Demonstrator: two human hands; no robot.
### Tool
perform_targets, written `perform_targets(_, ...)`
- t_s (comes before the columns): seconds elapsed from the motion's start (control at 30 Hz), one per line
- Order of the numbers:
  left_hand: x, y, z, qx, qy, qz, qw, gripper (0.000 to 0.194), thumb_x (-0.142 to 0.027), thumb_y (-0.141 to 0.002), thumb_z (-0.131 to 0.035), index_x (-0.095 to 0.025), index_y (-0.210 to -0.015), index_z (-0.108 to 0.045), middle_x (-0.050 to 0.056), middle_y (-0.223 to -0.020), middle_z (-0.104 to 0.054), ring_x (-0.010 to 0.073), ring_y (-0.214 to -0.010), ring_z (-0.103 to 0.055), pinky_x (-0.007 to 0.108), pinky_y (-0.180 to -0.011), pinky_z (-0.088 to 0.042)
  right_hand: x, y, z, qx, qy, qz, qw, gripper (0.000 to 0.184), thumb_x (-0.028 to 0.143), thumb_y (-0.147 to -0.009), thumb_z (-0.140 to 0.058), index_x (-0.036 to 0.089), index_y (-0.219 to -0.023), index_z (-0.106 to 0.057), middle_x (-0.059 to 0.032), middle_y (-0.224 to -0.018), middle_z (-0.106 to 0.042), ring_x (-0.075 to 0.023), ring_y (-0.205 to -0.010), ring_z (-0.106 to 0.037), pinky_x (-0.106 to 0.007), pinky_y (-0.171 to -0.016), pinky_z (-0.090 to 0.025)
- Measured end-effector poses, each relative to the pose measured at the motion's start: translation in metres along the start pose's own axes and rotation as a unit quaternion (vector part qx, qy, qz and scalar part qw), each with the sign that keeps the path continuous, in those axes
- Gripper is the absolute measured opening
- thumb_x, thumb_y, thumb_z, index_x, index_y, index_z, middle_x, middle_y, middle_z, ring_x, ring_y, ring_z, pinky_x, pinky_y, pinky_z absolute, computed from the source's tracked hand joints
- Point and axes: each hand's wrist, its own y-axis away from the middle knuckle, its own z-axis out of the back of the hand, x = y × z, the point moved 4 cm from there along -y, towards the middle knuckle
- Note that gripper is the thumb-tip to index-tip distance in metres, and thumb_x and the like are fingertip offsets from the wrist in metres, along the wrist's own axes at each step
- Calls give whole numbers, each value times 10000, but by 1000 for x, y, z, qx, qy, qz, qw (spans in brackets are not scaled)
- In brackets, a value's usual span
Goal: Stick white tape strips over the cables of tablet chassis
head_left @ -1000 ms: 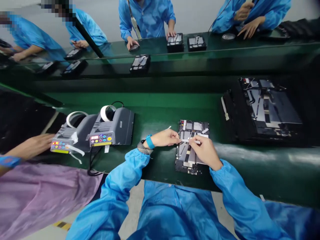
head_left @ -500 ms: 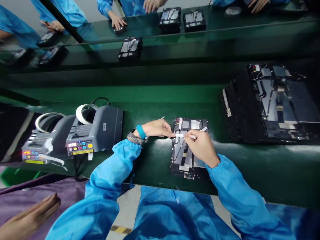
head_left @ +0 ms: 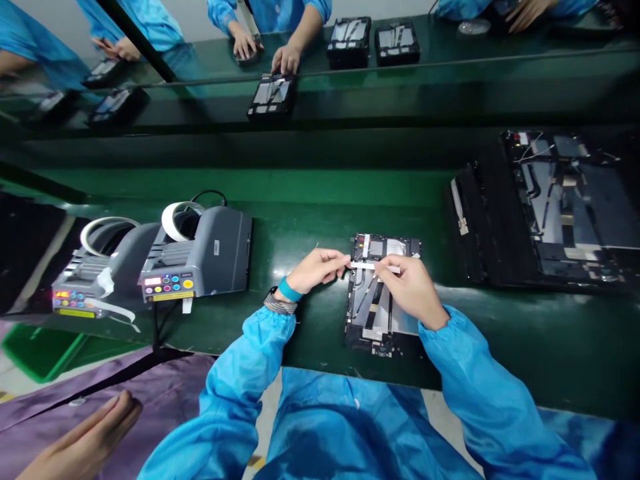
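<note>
Both grips are closed on one white strip of tape (head_left: 375,267), pinching it from either end and holding it straight across the upper part of a dark tablet panel (head_left: 370,313). Going left to right, a co-worker's hand (head_left: 85,433) hovers over a purple cloth (head_left: 150,393) at the lower left, apart from the person's own hands. Two tape dispensers (head_left: 197,253) stand on the green table (head_left: 500,347), with white tape hanging from the nearer-left one. The left hand (head_left: 317,270), with a teal wristband (head_left: 290,290), comes in from that side, and the right hand (head_left: 411,290) closes in from the other. The panel lies flat on the table between them. White strips and silver and dark bands already cover much of its face. Whether the held strip touches the panel, I cannot tell; it has not been pressed flat. How much else is left to do is hidden. Farther right, a larger panel (head_left: 565,207) lies in a black holder (head_left: 470,227).
</note>
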Motion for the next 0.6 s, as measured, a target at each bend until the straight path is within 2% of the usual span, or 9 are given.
perform_targets(0.23, 3, -7, -2, -35, -17, 13, 999, 442, -537, -722, -873, -140, -788, -689, -59, -548, -545, 44, -432, -379, 205, -434, -230, -9, -2, -2, 1, 26, -13, 1000, 366, 443, -952, -561, 174, -736, -684, -27, -702, -680, -157, -644, -563, -278, -630, -371)
perform_targets(0.43, -3, -13, -9, -80, -60, -5, 995, 124, -235, -724, -750, -151, -709, -659, -43, -600, -599, 69, -557, -499, 201, -578, -389, -11, -1, -2, -37, 113, -17, 993, 351, 423, -948, -553, 193, -704, -660, -15, -647, -657, -154, -608, -556, -289, -639, -337)
perform_targets(0.6, -8, -19, -10, -91, -143, 7, 985, 50, -167, -717, -676, -169, -682, -640, -60, -568, -555, 80, -539, -464, 215, -548, -343, -11, -2, -2, -52, 171, -37, 983, 333, 422, -927, -560, 206, -684, -632, -35, -657, -669, -178, -637, -599, -299, -635, -308)
